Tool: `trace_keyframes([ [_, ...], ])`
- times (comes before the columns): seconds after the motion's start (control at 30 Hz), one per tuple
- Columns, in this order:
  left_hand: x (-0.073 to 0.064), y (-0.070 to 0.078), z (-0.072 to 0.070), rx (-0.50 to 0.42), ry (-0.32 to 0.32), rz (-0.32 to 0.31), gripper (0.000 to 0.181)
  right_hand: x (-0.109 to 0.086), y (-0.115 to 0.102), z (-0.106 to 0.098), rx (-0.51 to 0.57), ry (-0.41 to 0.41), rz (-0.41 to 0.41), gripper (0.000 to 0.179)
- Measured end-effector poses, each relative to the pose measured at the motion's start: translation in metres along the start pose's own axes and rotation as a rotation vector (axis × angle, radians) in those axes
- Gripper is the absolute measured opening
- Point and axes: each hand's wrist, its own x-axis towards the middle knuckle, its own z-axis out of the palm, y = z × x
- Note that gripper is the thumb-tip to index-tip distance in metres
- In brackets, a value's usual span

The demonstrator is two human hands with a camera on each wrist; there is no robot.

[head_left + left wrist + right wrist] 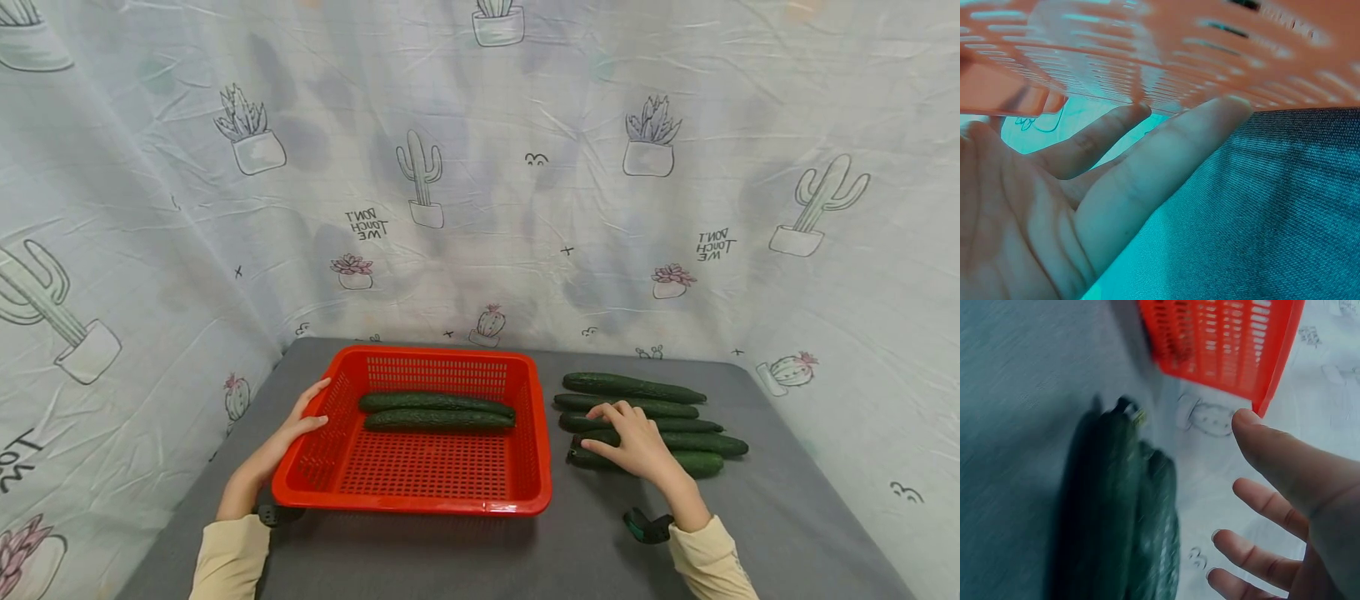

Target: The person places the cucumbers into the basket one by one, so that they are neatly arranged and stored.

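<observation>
My left hand [288, 433] holds the red plastic basket [412, 503] by its left rim. In the left wrist view, extended fingers [1147, 169] of that hand lie against the slotted outer wall [1166, 69]. Two dark green cucumbers [438, 419] lie side by side in the basket. On the right, my right hand [633, 442] hovers over several cucumbers [630, 386] on the table, its thumb and fingers spread and nothing held. From the right wrist, cucumbers [1100, 506] appear beside the hand [1297, 519], apart from the fingers.
The grey table [570, 550] carries the basket and the cucumber row. A white curtain [495, 183] printed with potted cacti hangs behind and along both sides. Each wrist wears a dark strap-like device, the right one [647, 527] partly green.
</observation>
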Motion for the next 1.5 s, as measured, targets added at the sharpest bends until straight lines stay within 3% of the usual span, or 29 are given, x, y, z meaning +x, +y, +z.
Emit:
trace_keyframes([
  [0.5,0.000,-0.001,0.001,-0.006,0.016,-0.023,0.060,-0.030,0.037,-0.002,-0.059,-0.016,0.073,0.037],
  [0.97,0.000,-0.001,0.000,0.012,0.010,-0.014,0.061,-0.043,0.057,-0.001,-0.095,-0.033,0.123,0.035],
  [1.5,0.001,0.001,0.000,-0.002,0.005,-0.024,0.061,-0.046,0.059,0.006,-0.150,0.002,0.088,0.033],
])
